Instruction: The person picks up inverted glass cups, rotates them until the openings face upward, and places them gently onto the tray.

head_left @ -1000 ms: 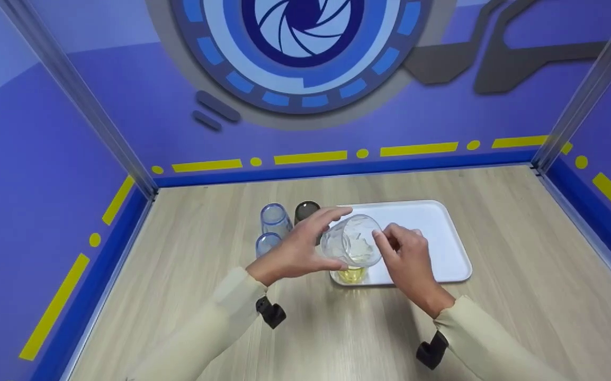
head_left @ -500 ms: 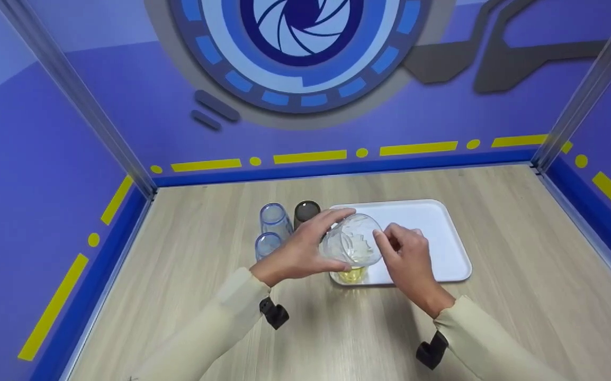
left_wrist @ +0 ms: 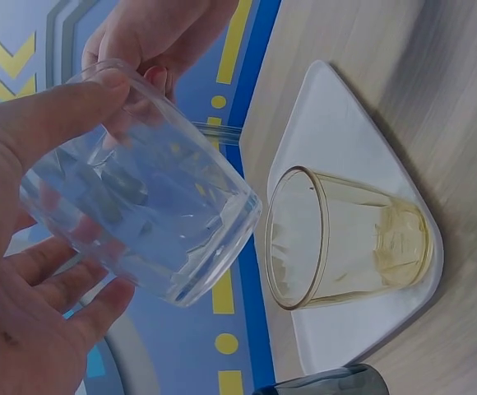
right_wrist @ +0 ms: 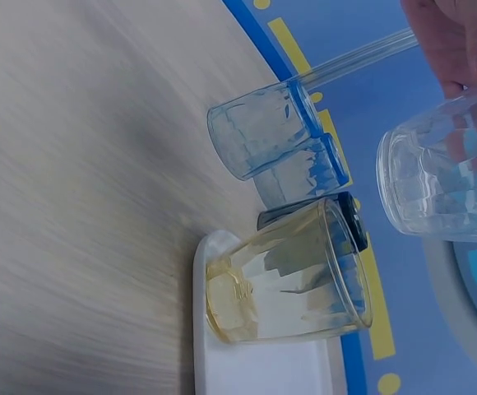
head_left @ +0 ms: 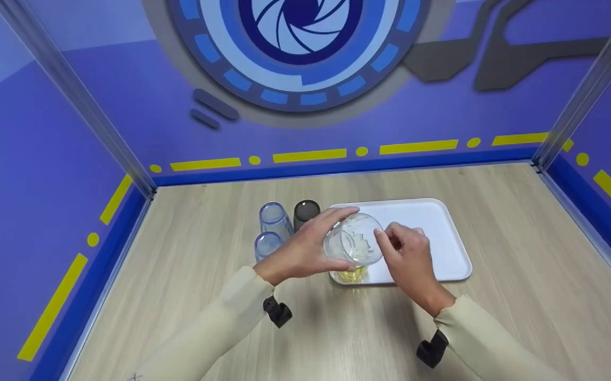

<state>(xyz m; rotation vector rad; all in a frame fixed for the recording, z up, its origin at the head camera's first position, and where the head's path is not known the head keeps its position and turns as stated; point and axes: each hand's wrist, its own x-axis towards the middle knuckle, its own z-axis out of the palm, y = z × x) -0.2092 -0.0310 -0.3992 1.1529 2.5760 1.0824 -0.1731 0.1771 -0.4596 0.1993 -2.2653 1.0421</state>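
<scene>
A clear drinking glass (head_left: 353, 241) is held in the air, tilted with its mouth toward the right. My left hand (head_left: 305, 246) grips it from the left, thumb along the near side and fingers along the far side. At the rim, my right hand (head_left: 406, 251) has its fingers curled, with the thumb tip against the edge; the left wrist view shows this hand (left_wrist: 160, 37) partly behind the glass (left_wrist: 140, 181). Below stands an upright yellow-tinted glass (right_wrist: 280, 280), on the front left corner of the white tray (head_left: 422, 217).
Two blue glasses (head_left: 273, 214) stand upside down left of the tray, beside a dark glass (head_left: 306, 211). The wooden table (head_left: 205, 222) meets printed blue panels (head_left: 390, 116) at the back and sides. Black wrist cameras (head_left: 431, 349) sit on both sleeves.
My left hand and the clear glass have shifted very slightly to the right. The right hand keeps nearly the same place at the rim.
</scene>
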